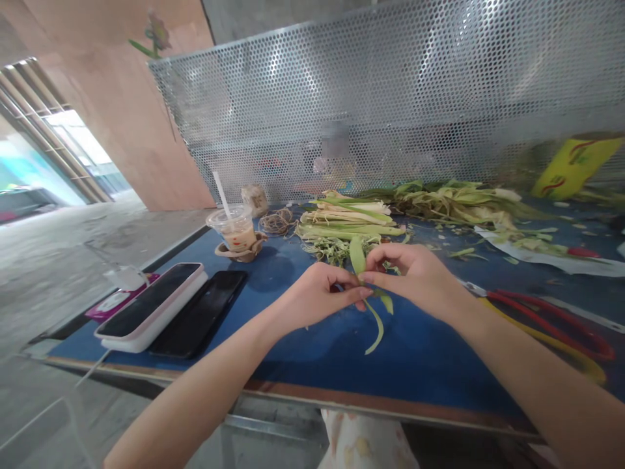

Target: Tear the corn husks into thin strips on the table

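Note:
My left hand [322,293] and my right hand [415,273] meet over the blue tabletop [293,345]. Both pinch one green leaf strip [358,255], which rises between the fingertips and curls down below them towards the table. Just beyond the hands lies a bundle of pale green leaves [349,221], with a looser heap of leaves [454,198] further right.
Two phones [151,306] [205,319] lie at the left. An iced drink cup with a straw [237,231] and a coil of twine [278,223] stand behind them. Red-handled scissors [541,312] lie at the right. A perforated metal screen [390,98] backs the table.

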The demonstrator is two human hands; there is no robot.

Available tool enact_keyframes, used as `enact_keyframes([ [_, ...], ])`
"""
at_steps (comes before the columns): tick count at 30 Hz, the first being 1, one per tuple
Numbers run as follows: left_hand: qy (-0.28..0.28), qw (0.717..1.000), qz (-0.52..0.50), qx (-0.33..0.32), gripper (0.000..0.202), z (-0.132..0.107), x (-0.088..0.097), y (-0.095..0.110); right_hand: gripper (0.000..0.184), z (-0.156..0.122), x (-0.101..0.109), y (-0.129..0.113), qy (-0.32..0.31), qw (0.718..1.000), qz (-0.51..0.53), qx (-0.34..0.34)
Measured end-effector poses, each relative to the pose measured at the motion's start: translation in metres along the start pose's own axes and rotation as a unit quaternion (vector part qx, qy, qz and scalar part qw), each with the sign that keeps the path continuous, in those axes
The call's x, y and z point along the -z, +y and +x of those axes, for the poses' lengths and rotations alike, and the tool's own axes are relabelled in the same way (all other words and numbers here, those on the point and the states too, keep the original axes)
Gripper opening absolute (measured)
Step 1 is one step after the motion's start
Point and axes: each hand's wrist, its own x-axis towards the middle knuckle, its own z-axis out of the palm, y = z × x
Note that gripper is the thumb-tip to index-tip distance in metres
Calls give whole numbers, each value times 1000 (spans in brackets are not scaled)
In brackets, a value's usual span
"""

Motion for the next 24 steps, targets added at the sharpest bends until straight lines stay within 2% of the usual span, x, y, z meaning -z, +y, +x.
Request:
enact_keyframes([
  [9, -24, 998, -55, 11, 30, 0, -2, 1, 13, -1, -2, 0, 25, 998, 59, 28],
  [11, -27, 995, -91, 12, 25, -1, 1, 4, 13, 0, 2, 1, 39, 997, 68, 13],
  [14, -36, 991, -131, 2, 19, -1, 7, 9, 25, 0, 7, 5, 3, 996, 84, -32],
  [16, -28, 986, -166, -2, 20, -2, 10, 9, 34, 0, 9, 6, -34, 996, 68, -51],
  [18, -4, 979, -206, 5, 33, -1, 11, 8, 37, 0, 8, 6, -45, 997, 33, -50],
  [21, 34, 974, -223, 17, 40, -1, 8, 3, 29, -1, 6, 4, -49, 998, -22, -38],
  [24, 33, 974, -222, 15, 43, -1, 6, 1, 17, -2, 3, 2, -35, 996, -79, -19],
])
